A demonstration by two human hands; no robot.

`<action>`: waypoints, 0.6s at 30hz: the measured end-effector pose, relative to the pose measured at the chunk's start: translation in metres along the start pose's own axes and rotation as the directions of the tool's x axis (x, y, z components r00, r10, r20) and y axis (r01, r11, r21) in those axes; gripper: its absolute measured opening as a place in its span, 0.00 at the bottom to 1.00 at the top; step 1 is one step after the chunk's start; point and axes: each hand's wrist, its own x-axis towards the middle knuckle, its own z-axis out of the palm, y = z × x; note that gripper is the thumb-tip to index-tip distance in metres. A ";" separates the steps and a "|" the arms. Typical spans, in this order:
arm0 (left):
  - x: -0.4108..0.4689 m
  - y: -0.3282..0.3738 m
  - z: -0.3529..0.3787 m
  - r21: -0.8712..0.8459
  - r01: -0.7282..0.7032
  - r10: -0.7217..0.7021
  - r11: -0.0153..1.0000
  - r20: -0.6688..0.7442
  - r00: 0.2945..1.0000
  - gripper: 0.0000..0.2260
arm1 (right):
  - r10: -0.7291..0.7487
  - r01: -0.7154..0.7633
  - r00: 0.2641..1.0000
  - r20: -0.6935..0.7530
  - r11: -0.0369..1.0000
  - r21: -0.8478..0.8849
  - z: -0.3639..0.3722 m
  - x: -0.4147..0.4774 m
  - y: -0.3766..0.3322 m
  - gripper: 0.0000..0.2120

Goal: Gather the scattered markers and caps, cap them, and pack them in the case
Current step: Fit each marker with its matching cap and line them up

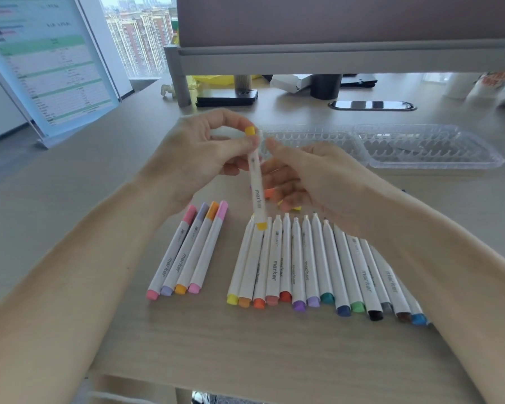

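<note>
My left hand point(207, 147) pinches the top of a white marker point(257, 185) with yellow ends, held upright above the desk. My right hand point(306, 176) is beside it, fingers loosely curled near the barrel; several loose caps, orange and yellow point(270, 193), show under its fingers. A group of capped markers point(187, 252) lies at the left. A long row of uncapped markers point(318, 263) lies fanned at the right, coloured ends toward me. The clear plastic case point(405, 147) lies open behind my hands.
A slanted document stand point(47, 62) stands at the far left. A monitor shelf with a grey leg point(178, 74) spans the back, with a black phone point(226, 97) and a cup under it. A cable slot point(372, 105) is set in the desk.
</note>
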 end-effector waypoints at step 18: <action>-0.033 0.015 0.007 0.879 -0.080 -0.210 0.471 0.199 0.957 0.12 | 0.021 0.011 0.983 -0.181 0.984 0.177 -0.009 0.002 -0.007 0.26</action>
